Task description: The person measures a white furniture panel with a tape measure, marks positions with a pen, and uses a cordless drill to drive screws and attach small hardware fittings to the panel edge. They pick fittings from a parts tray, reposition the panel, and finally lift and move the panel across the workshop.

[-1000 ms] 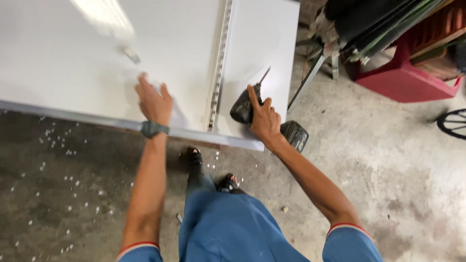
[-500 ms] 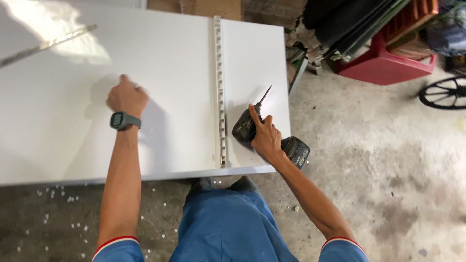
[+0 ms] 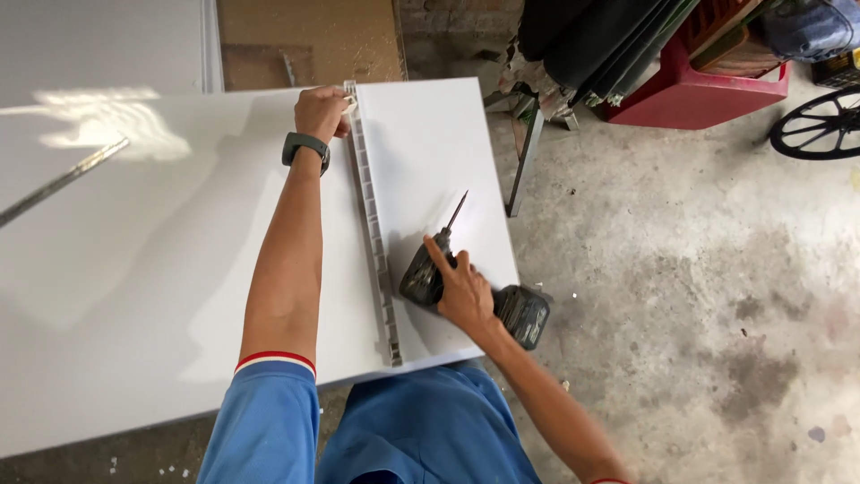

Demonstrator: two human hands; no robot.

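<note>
Gripping a rail end and a drill on a white panel

The left hand [image 3: 322, 109] reaches out over the white panel [image 3: 161, 260] and is closed on the far end of a pale ribbed rail [image 3: 372, 237], fingers curled round its top at the panel's far edge. A dark watch [image 3: 306, 148] sits on that wrist. The rail lies flat on the panel, running from the far edge back to the near edge, close to the panel's right side.

The right hand [image 3: 464, 291] lies wrapped on a dark drill [image 3: 448, 278] just right of the rail, forefinger stretched along the body. The drill rests on its side on the panel; its thin bit [image 3: 457, 213] points away from the person and slightly right, and its battery [image 3: 524, 315] hangs past the panel's right edge over the concrete floor [image 3: 699, 296]. Drill and rail are near but apart.

A metal strip [image 3: 63, 179] lies at a slant on the panel's far left, by a bright glare patch. Beyond the panel stands a brown board [image 3: 305, 40]. To the right on the floor sit a red crate [image 3: 699, 90], dark rolled material [image 3: 582, 45] leaning above it, and part of a spoked wheel [image 3: 820, 125]. Blue clothing [image 3: 421, 430] fills the near edge of the view
</note>
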